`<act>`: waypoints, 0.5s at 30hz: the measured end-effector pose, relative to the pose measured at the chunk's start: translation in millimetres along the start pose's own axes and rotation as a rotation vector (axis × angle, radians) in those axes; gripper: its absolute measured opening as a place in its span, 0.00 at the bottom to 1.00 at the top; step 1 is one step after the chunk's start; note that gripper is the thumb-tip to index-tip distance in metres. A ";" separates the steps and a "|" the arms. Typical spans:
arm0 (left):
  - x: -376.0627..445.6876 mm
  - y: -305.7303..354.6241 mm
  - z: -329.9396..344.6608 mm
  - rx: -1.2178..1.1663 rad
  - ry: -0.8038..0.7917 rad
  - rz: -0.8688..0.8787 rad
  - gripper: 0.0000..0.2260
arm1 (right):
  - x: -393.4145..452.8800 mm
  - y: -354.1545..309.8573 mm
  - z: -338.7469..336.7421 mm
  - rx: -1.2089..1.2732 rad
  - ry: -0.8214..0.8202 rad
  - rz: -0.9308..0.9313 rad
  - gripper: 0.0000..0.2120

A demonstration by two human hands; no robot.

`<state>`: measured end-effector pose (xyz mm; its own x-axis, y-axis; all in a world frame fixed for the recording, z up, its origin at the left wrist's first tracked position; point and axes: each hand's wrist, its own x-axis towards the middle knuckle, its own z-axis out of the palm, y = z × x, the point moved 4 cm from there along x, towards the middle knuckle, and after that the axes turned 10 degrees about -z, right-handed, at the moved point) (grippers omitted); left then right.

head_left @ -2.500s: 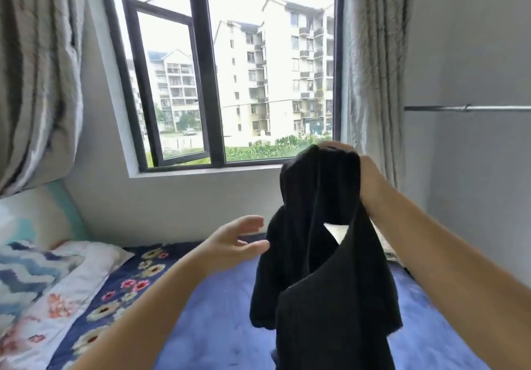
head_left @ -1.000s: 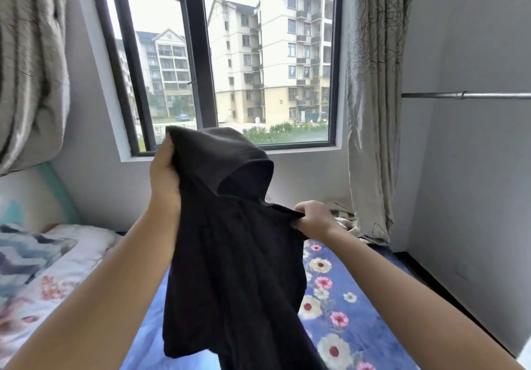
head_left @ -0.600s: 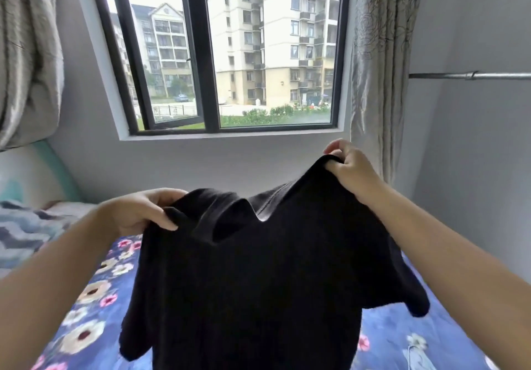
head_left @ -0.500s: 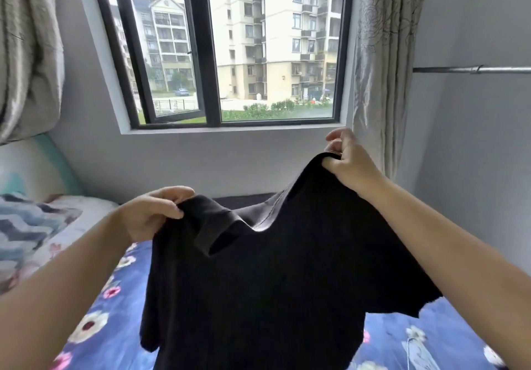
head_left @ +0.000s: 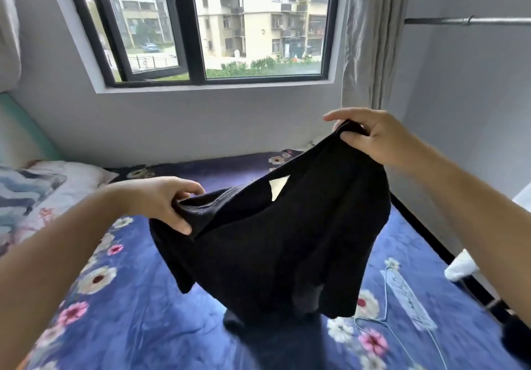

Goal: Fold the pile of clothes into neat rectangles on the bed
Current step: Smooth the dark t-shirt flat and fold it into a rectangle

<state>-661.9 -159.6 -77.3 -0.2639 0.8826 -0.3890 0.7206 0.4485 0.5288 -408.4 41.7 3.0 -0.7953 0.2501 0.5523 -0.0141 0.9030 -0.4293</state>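
Note:
A black T-shirt point(head_left: 275, 249) hangs spread between both hands above the bed point(head_left: 120, 318), which has a blue sheet with flowers. My left hand point(head_left: 161, 200) grips one shoulder of the shirt, low and at the left. My right hand point(head_left: 370, 137) pinches the other shoulder, higher and at the right. A white label shows inside the neck opening. The shirt's lower hem touches the sheet, where the dark cloth point(head_left: 287, 338) bunches up.
A patterned pillow point(head_left: 31, 194) lies at the left by a teal headboard point(head_left: 20, 131). A paper tag on a blue string point(head_left: 405, 298) lies on the sheet at the right. The dark bed edge point(head_left: 448, 257) runs along the right; a window and wall stand behind.
Both hands have dropped lower with the shirt, and the view has tilted down toward the bed. The shirt's hem now reaches the sheet. Earlier the right hand alone held the bunched shirt.

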 end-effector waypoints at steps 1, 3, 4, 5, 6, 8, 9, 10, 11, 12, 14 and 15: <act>-2.6 -0.2 0.8 0.065 0.040 0.009 0.19 | -4.3 -2.5 2.7 -0.027 -0.033 0.030 0.20; -5.6 -4.3 -5.1 -0.028 0.184 0.033 0.15 | -14.6 -9.9 12.7 -0.050 -0.102 0.094 0.22; -9.8 -8.4 -7.0 -0.165 0.252 0.012 0.13 | -20.9 -15.9 18.3 -0.050 -0.137 0.132 0.24; -11.4 -11.6 -7.8 -0.255 0.321 0.003 0.12 | -25.8 -19.2 22.2 -0.068 -0.189 0.170 0.26; -14.5 -15.2 -5.0 -0.319 0.380 0.008 0.14 | -31.7 -23.2 28.7 -0.116 -0.274 0.194 0.29; -25.0 -15.1 2.8 -0.328 0.503 0.048 0.12 | -40.5 -30.5 46.7 -0.331 -0.530 0.181 0.28; -34.9 -12.2 7.4 -0.326 0.523 0.060 0.11 | -43.2 -35.8 55.5 -0.454 -0.656 0.159 0.22; -44.1 -11.6 10.8 -0.336 0.515 0.084 0.14 | -43.9 -39.9 62.9 -0.541 -0.745 0.133 0.15; -56.8 -10.7 15.3 -0.356 0.474 0.086 0.20 | -44.1 -45.9 68.5 -0.575 -0.787 0.123 0.08; -69.8 -10.3 18.7 -0.377 0.412 0.084 0.22 | -44.2 -50.5 71.6 -0.560 -0.805 0.128 0.04; -97.4 -8.5 29.3 -0.390 0.246 0.038 0.10 | -49.8 -57.0 73.1 -0.408 -0.860 0.225 0.09; -108.2 -6.6 32.9 -0.392 0.148 -0.007 0.13 | -55.1 -57.1 72.9 -0.268 -0.901 0.328 0.11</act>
<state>-616.9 -262.7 -63.6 -0.3781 0.8772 -0.2960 0.4274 0.4490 0.7847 -408.0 -49.1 -55.0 -0.9000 0.2434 -0.3615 0.3380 0.9134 -0.2267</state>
